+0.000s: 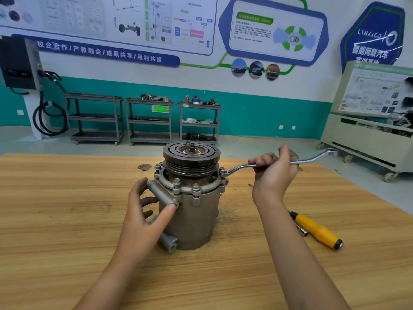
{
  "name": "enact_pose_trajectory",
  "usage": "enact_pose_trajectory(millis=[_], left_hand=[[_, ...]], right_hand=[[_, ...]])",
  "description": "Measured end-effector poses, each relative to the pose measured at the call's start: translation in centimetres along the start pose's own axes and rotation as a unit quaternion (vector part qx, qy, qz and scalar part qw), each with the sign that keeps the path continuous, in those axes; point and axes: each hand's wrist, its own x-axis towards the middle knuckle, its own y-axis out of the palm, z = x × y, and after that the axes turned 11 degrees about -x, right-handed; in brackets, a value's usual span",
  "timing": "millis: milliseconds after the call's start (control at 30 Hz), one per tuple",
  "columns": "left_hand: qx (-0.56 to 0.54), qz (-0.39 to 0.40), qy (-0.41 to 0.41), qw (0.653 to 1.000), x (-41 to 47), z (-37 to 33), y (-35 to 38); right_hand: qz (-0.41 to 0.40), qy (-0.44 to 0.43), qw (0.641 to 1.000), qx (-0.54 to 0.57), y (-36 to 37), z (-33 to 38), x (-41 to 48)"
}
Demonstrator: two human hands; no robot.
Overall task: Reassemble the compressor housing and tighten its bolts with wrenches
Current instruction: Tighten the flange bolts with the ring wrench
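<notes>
The left hand, fingers spread, braces the compressor housing, which stands upright mid-table with its pulley on top. The right hand is wrapped round an offset ring wrench seated on a right-side flange bolt. A shallow seat could let the wrench slip and round the bolt, and a weak brace could let the housing twist. A yellow-handled driver lies on the wooden table; carts line the teal wall.

Grey metal compressor with dark grooved pulley, silver wrench, yellow-handled driver, light wood-grain desk.
</notes>
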Motion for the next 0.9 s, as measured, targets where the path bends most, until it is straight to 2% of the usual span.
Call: enact_pose_trajectory(millis=[100,233,500,633,733,800,900], left_hand=[[-0.003,-0.003,-0.002,1.0,0.0,0.0,-0.1],[-0.006,-0.003,0.001,1.0,0.0,0.0,0.0],[-0.01,-0.01,0.008,1.0,0.1,0.4,0.1],[-0.005,-0.01,0.018,1.0,0.1,0.8,0.1],[-0.01,-0.009,0.022,1.0,0.2,0.8,0.1],[-0.014,-0.006,0.02,1.0,0.2,0.8,0.0],[-0.013,-0.006,0.013,1.0,0.4,1.3,-0.1]], right_hand=[[0.023,-0.049,0.998,0.012,-1.1,0.0,-1.7],[0.036,-0.065,0.997,0.022,-2.0,-0.1,-3.6],[0.092,-0.179,0.974,-0.108,-2.7,-1.1,-7.5],[0.117,-0.287,0.927,-0.213,-1.4,-2.5,-10.5],[0.149,-0.306,0.886,-0.313,-0.1,-4.0,-11.7],[0.154,-0.327,0.835,-0.415,0.9,-4.1,-12.1],[0.12,-0.384,0.734,-0.547,2.5,-4.2,-12.3]])
